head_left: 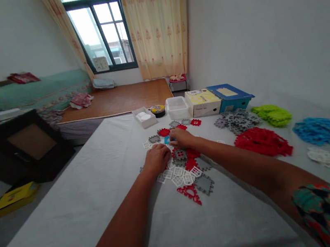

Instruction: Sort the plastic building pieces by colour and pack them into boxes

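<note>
Red, grey and white flat toothed pieces lie as a flat cluster on the white-covered table (99, 184), with white lattice pieces (178, 175) toward the near side. A red triangular piece (190, 194) and a grey piece (204, 184) sit at its near end. My left hand (158, 158) rests on the cluster's left part, fingers bent; what is under the fingertips is hidden. My right hand (181, 138) is just beyond it to the right, its closed fingertips on a small blue piece (167, 140).
Piles of grey (236, 120), red (262, 142), green (272, 115), blue (324, 131) and white pieces (329, 158) lie at the right. Behind stand a white box (144, 117), a round tin (158, 111), a clear container (176, 107), a yellow box (204, 102) and a blue box (230, 96).
</note>
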`<action>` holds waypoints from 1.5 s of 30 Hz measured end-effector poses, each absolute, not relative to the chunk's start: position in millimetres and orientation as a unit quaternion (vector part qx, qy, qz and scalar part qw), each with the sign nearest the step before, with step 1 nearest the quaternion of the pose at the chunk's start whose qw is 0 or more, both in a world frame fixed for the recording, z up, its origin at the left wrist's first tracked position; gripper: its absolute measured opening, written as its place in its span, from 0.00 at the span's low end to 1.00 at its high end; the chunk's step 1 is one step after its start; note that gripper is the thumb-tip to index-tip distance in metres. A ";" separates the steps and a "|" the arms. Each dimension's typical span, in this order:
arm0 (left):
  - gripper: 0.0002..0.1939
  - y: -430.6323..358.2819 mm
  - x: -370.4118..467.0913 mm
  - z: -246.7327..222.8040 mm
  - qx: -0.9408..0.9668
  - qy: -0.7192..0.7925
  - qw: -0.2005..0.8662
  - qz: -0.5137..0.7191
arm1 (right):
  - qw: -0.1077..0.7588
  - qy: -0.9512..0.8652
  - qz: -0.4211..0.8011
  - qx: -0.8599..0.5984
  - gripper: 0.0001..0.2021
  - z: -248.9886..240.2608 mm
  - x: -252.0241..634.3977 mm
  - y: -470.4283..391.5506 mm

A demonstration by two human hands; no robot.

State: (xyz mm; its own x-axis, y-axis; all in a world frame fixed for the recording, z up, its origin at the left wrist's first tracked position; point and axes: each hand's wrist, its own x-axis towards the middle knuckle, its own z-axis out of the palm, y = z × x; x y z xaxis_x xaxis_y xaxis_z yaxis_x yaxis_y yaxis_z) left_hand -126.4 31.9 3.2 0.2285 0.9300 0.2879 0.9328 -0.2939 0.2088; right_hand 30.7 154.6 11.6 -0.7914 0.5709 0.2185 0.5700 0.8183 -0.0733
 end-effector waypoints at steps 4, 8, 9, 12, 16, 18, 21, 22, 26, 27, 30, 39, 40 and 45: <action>0.10 32.4 -127.1 3.2 -0.783 -0.595 -0.003 -0.182 | 0.171 -0.930 -0.013 -0.325 0.10 30.7 65.9 158.3; 0.10 34.0 -129.4 2.4 -0.787 -0.587 -0.011 -0.191 | 0.272 -0.871 0.000 -0.409 0.13 45.7 135.5 169.2; 0.10 34.5 -130.0 2.1 -0.789 -0.584 -0.012 -0.192 | 0.290 -0.858 0.012 -0.423 0.14 46.3 158.9 172.4; 0.11 36.9 -131.9 0.9 -0.793 -0.578 -0.010 -0.193 | 0.338 -0.817 0.049 -0.464 0.16 41.2 241.4 180.6; 0.12 41.2 -135.0 -1.5 -0.800 -0.567 -0.009 -0.194 | 0.380 -0.697 0.044 -0.606 0.19 32.2 367.4 185.7; 0.13 43.7 -137.2 -3.1 -0.805 -0.560 -0.010 -0.196 | 0.403 -0.605 0.010 -0.687 0.19 31.2 428.7 183.4; 0.15 47.3 -140.9 -6.5 -0.803 -0.563 -0.006 -0.196 | 0.402 -0.488 -0.059 -0.772 0.18 31.2 503.1 172.8; 0.15 48.4 -142.0 -7.8 -0.802 -0.565 -0.005 -0.195 | 0.393 -0.465 -0.074 -0.790 0.17 30.5 521.1 168.0; 0.16 51.7 -145.1 -12.7 -0.800 -0.570 0.000 -0.186 | 0.363 -0.445 -0.082 -0.815 0.13 23.3 559.2 151.2; 0.16 52.1 -145.3 -13.4 -0.799 -0.571 0.003 -0.186 | 0.357 -0.448 -0.082 -0.816 0.13 21.8 561.6 148.9; 0.16 52.1 -144.6 -13.6 -0.799 -0.572 0.012 -0.186 | 0.353 -0.462 -0.093 -0.808 0.15 22.1 553.7 148.8; 0.13 44.8 -132.9 -5.6 -0.792 -0.585 0.015 -0.175 | 0.333 -0.790 0.031 -0.514 0.13 37.5 337.2 140.0; 0.13 43.7 -132.5 -5.1 -0.792 -0.584 0.014 -0.177 | 0.318 -0.824 0.053 -0.467 0.12 36.3 305.2 132.5; 0.12 40.0 -136.2 -2.4 -0.798 -0.574 -0.002 -0.184 | 0.163 -0.943 0.064 -0.283 0.19 29.8 188.0 113.5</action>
